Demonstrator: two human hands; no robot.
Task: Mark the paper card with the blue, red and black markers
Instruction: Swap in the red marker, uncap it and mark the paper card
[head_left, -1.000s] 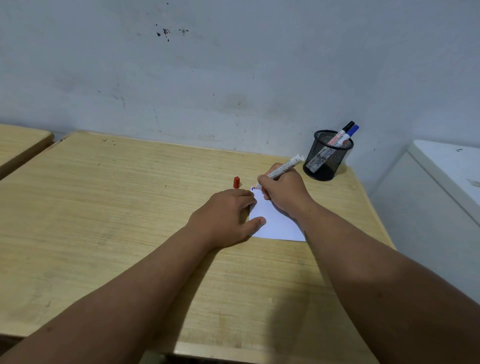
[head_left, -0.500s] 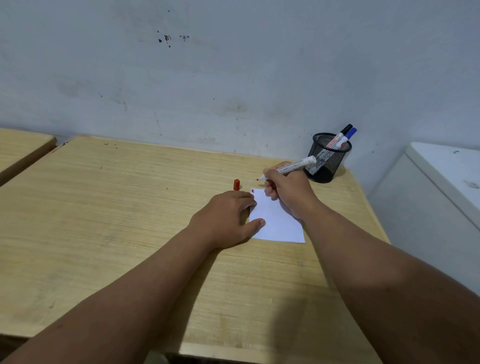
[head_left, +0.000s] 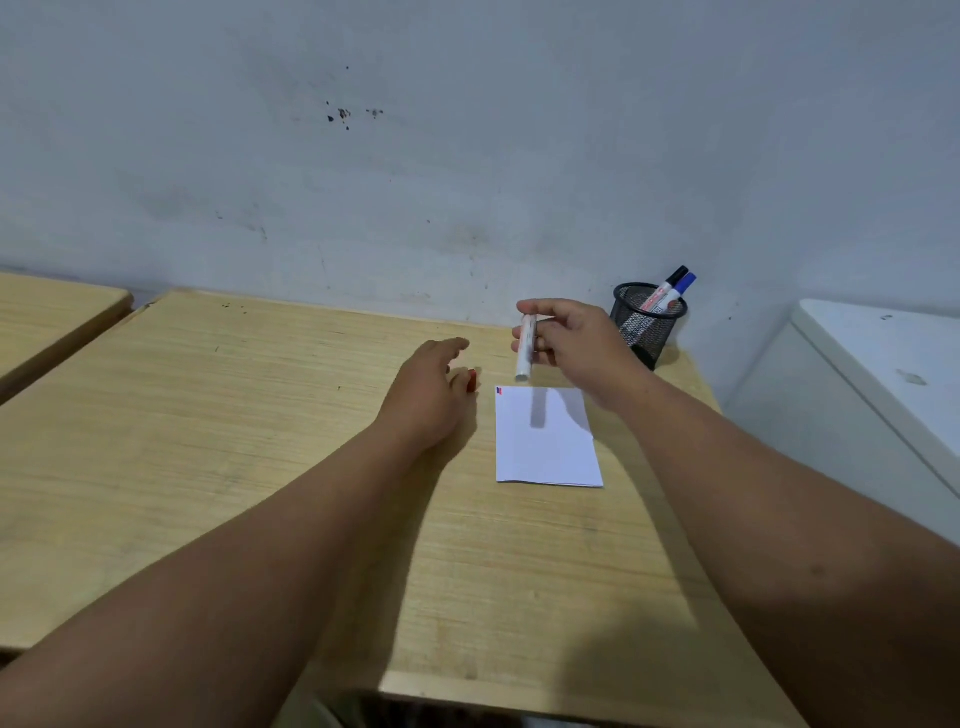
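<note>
1. Paper card (head_left: 545, 439) lies on the surface (head_left: 208, 415), with small blue and red marks at its far-left corner; I judge black is left.
2. My right hand (head_left: 576, 345) hovers beyond it, grip closed on the red marker (head_left: 525, 348).
3. My left hand (head_left: 434, 395) reaches the red cap (head_left: 471, 381), fingers loosely apart.

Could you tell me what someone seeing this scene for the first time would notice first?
Probably the right hand, raised above the white paper card with a white marker in its fingers. Next, the left hand reaching to a small red cap on the wooden desk. At the back right, a black mesh cup holds two more markers.
</note>
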